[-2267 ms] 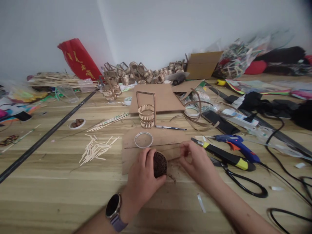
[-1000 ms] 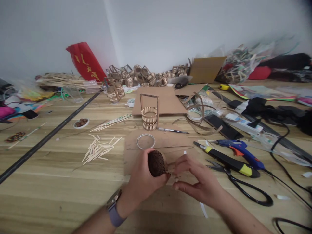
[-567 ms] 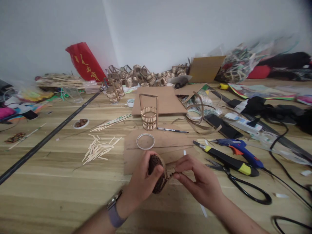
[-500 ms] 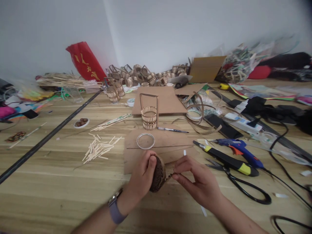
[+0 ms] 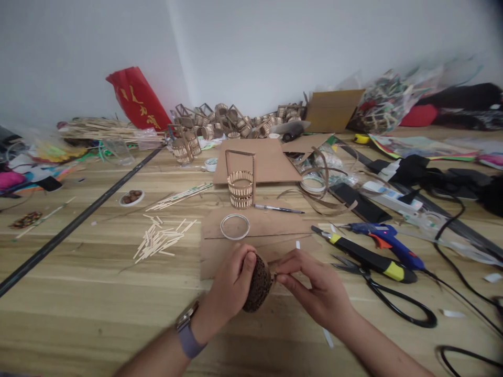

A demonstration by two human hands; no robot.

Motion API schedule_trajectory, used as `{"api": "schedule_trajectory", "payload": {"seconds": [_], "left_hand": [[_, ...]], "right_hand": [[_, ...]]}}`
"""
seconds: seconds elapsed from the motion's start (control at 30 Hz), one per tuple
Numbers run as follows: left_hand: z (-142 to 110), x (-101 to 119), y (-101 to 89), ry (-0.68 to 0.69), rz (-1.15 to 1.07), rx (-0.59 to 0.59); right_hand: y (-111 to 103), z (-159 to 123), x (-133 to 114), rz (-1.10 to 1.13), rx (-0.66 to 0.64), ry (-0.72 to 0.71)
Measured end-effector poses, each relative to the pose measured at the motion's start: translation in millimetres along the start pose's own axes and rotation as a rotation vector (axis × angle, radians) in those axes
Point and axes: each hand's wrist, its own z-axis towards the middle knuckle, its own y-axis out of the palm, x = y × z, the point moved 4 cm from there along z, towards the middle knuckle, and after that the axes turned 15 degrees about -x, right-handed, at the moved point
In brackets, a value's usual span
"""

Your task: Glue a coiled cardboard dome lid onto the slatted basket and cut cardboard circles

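My left hand (image 5: 230, 277) is wrapped round a dark brown coil of corrugated cardboard (image 5: 257, 287), with its ridged round face turned towards me. At the coil's right edge, my right hand (image 5: 314, 285) pinches a short end of brown cardboard strip (image 5: 274, 277) between thumb and forefinger. Most of that end is hidden by the fingertips. Just beyond my hands, a white ring (image 5: 222, 234) lies on a flat cardboard sheet (image 5: 275, 225). Behind it stands a small slatted bucket (image 5: 241, 195) with a tall handle, beside a pen (image 5: 279, 209).
Short wooden sticks (image 5: 159, 241) are scattered on the left, near a white dish of brown beads (image 5: 131, 198). Scissors (image 5: 387, 298), a black-and-yellow cutter (image 5: 365, 255) and a blue glue gun (image 5: 396, 248) lie on the right. Several small buckets (image 5: 231, 120) are heaped against the wall.
The strip's free end now lies close against the coil; before, a longer piece stretched to my right fingers. The coil has turned slightly, and my right fingertips have moved a little left.
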Motion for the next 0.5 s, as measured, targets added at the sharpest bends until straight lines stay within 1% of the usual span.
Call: {"api": "schedule_trajectory", "payload": {"seconds": [0.1, 0.37, 0.43, 0.5], "left_hand": [[0, 2, 0.8, 0.033, 0.003, -0.007], [-3, 3, 1.8, 0.097, 0.052, -0.017], [-4, 4, 1.7, 0.112, 0.082, -0.023], [-5, 5, 1.1, 0.135, 0.115, -0.026]], "right_hand": [[3, -1, 3, 0.023, -0.008, 0.031], [9, -2, 7, 0.105, -0.025, 0.062], [11, -3, 9, 0.151, -0.043, 0.104], [11, -3, 13, 0.207, -0.064, 0.177]]}}
